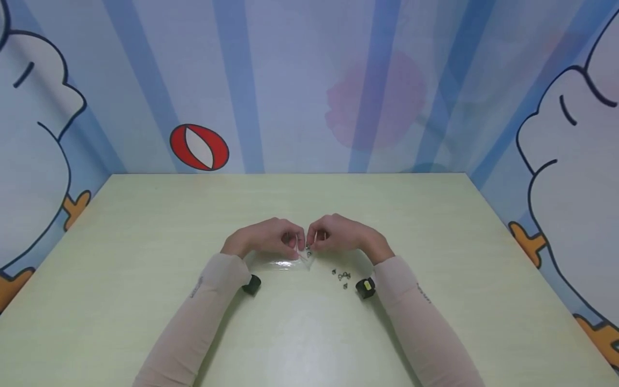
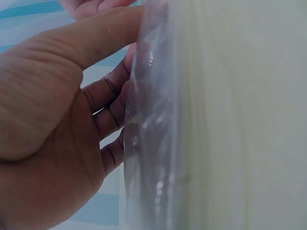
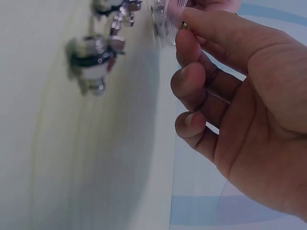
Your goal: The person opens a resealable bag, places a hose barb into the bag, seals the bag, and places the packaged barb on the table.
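Note:
My left hand [image 1: 275, 236] grips a clear plastic bag [image 2: 156, 124], thumb on the near side and fingers behind the film. The bag lies low over the table, its mouth toward the right. Close against that mouth is my right hand [image 1: 340, 234], its thumb and index finger pinching a tiny metal piece [image 3: 184, 24], mostly hidden by the fingertips. Small shiny metal pieces [image 1: 309, 250] show at the bag's opening between the two hands. Several similar silver fittings [image 3: 93, 60] lie loose on the table below my right hand, blurred in the right wrist view.
The pale table [image 1: 300, 333] runs back to a striped blue wall [image 1: 300, 86] with cartoon pictures. Black wrist cameras [image 1: 365, 288] hang beneath both sleeves, the right one close beside the loose metal pieces.

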A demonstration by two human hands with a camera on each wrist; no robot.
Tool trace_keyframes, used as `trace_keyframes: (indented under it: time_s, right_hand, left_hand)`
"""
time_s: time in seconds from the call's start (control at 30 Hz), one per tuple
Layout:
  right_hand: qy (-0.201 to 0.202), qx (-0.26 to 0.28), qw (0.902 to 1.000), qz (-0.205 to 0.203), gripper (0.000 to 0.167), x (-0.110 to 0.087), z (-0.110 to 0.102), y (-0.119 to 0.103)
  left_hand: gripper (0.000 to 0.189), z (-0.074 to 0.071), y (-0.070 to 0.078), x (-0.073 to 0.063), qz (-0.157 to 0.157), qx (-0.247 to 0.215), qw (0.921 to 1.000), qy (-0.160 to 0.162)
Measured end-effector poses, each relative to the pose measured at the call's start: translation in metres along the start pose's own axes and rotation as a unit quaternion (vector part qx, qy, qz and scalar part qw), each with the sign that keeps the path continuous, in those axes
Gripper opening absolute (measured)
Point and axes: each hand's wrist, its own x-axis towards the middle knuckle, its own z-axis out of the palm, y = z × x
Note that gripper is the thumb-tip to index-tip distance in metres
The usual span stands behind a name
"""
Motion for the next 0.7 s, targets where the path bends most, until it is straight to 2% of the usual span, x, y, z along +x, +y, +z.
trace_keyframes:
  time_s: [0.27,0.57,0.7]
  right_hand:
    - [-0.015,-0.012,0.9998,0.001,0.009,0.0005,0.0007,0.0032]
    - [-0.024,0.000,0.9997,0.001,0.015,0.0001,0.0009,0.0050]
    - [-0.027,0.004,0.9996,0.001,0.015,-0.0023,-0.0016,0.0047]
  left_hand:
    - [0.011,-0.0002,0.0022,-0.0017,0.002,-0.002,1.0000,0.002]
    - [0.012,-0.0004,0.0004,0.0002,0.009,0.001,1.0000,0.001]
    - [0.012,-0.0004,0.0004,0.0005,0.003,-0.002,1.0000,-0.001]
